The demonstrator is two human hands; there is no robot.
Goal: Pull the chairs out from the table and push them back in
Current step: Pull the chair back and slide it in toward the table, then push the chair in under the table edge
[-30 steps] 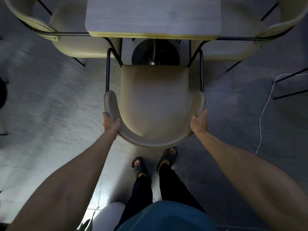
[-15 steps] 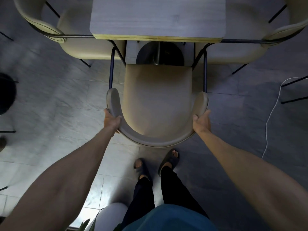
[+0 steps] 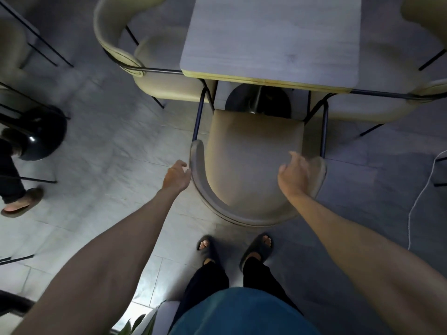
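A beige chair (image 3: pixel 251 165) with a curved backrest and dark metal legs stands in front of me, its seat's far edge at the near edge of the grey square table (image 3: pixel 271 37). My left hand (image 3: pixel 176 176) hovers just off the left end of the backrest, fingers loosely apart, holding nothing. Over the right part of the backrest my right hand (image 3: pixel 296 174) is lifted with fingers spread, not gripping. Beneath the table the round pedestal base (image 3: pixel 257 100) shows.
Two more beige chairs are tucked in at the table's left (image 3: pixel 150 66) and right (image 3: pixel 387 102) sides. Another person's leg and sandal (image 3: pixel 19 204) stand at far left beside a black stool (image 3: pixel 41 134). A white cable (image 3: pixel 420 201) trails on the floor at right. My sandalled feet (image 3: pixel 234 247) are behind the chair.
Both hands have let go of the backrest and lifted off it. The view has swung left, so the chair and table now sit further right.
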